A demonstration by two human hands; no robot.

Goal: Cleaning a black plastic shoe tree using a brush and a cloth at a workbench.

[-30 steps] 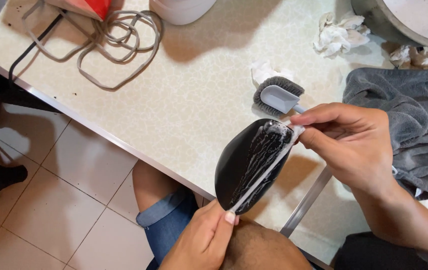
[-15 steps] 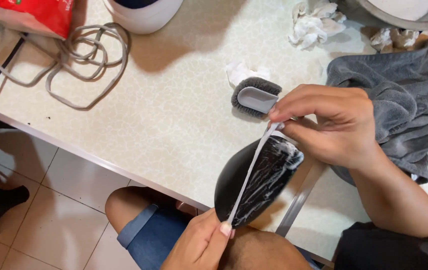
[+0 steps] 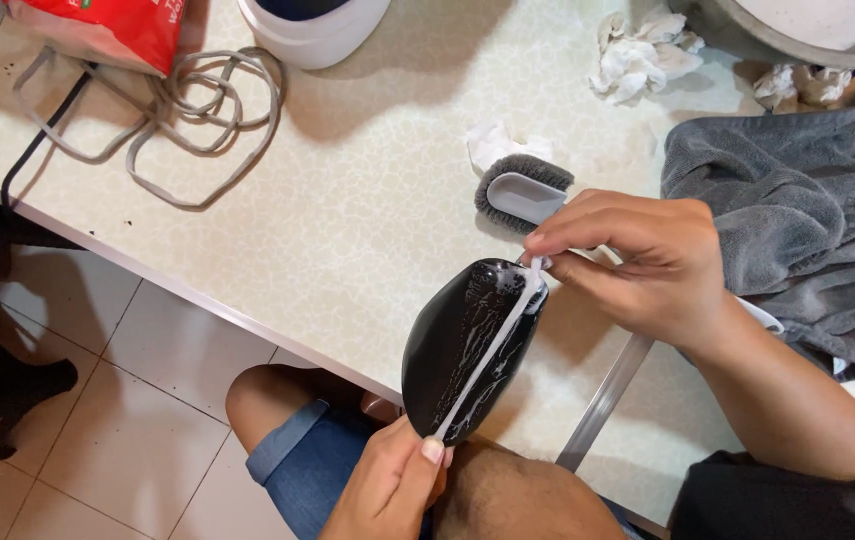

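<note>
Around the hands, first, lies a cream table (image 3: 277, 200) with a fine crackled pattern and a pale metal edge, its rounded corner at the upper left over a floor of pale square tiles (image 3: 137, 400). A loose tangle of grey cord (image 3: 197, 120) sprawls near the red crinkled bag (image 3: 97, 30), and a round white tub (image 3: 312, 30) stands just beside them at the top edge. Crumpled white tissues (image 3: 637, 55) sit near a large grey metal basin (image 3: 797, 25), and a soft grey towel (image 3: 797, 200) is heaped at the right, partly under the right forearm. A small brush (image 3: 522, 190) with a pale grey back and dark bristles lies on the table, its handle end hidden behind the right hand (image 3: 637, 265). That hand has its fingers closed, pinching the upper end of a thin white strip (image 3: 492, 345) at the top of a smooth, glossy black oval shoe sole (image 3: 467, 350), streaked with whitish smears. The sole is held tilted in the air over the table's edge, above a bare knee and rolled blue denim shorts (image 3: 297, 460). Down below, the left hand (image 3: 392, 485) pinches the strip's lower end between thumb and fingers against the sole's bottom tip, so the strip runs taut along the sole's length. A grey metal table leg (image 3: 602, 400) slants down behind the sole.
</note>
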